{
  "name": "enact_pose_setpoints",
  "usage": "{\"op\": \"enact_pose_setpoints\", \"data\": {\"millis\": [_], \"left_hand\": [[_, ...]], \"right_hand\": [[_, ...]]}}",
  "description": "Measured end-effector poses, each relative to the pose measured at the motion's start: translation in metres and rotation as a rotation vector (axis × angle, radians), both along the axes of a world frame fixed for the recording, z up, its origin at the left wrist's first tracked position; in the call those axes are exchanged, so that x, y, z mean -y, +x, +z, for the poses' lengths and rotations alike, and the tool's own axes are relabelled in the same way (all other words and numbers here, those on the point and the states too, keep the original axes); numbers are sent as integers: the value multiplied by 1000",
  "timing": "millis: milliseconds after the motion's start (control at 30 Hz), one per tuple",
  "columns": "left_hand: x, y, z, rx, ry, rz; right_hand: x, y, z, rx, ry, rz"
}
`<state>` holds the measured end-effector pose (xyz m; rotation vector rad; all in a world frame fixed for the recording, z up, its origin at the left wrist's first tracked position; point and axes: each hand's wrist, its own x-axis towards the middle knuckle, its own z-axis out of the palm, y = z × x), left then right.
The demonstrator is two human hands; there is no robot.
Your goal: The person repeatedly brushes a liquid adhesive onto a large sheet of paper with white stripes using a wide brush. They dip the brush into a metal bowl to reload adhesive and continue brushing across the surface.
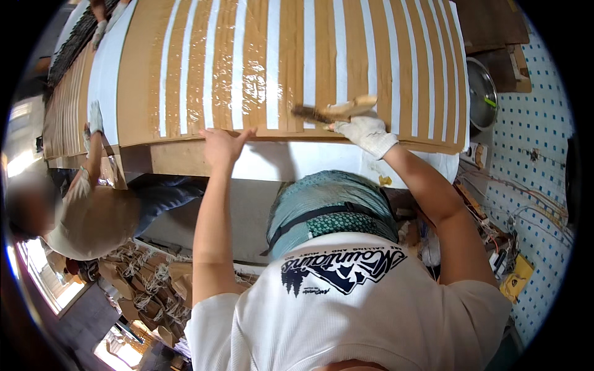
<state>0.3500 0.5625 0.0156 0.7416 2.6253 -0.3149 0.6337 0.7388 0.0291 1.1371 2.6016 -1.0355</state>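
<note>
My left hand [224,145], bare, rests on the near edge of a layer of brown cardboard strips [288,74], thumb and fingers apart. In my right hand [366,135], which wears a whitish glove, is a wide brush [340,111] with a pale wooden handle. Its dark bristles point left and lie over the strips. White bands run between the brown strips from near to far. The strips left of the brush shine as if wet; those to the right look dull. A white sheet [266,162] shows below the near edge.
Right of the table sits a round metal bowl [482,96] with something green in it. A co-worker [99,216] reaches over a second striped stack [65,105] at the left; another person's hands [102,28] show at the far left. Cables hang along the tiled wall [532,154].
</note>
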Motion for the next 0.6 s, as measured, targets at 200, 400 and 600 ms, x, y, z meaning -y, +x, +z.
{"op": "enact_pose_setpoints", "data": {"millis": [200,400,600], "left_hand": [[-5,0,3,-18,-36,-63],[-1,1,0,-48,12,-64],[-9,2,3,-41,14,-22]], "right_hand": [[-12,-89,60,-98,-104,-3],[-36,-166,22,-374,190,219],[-171,-250,34,135,295,140]]}}
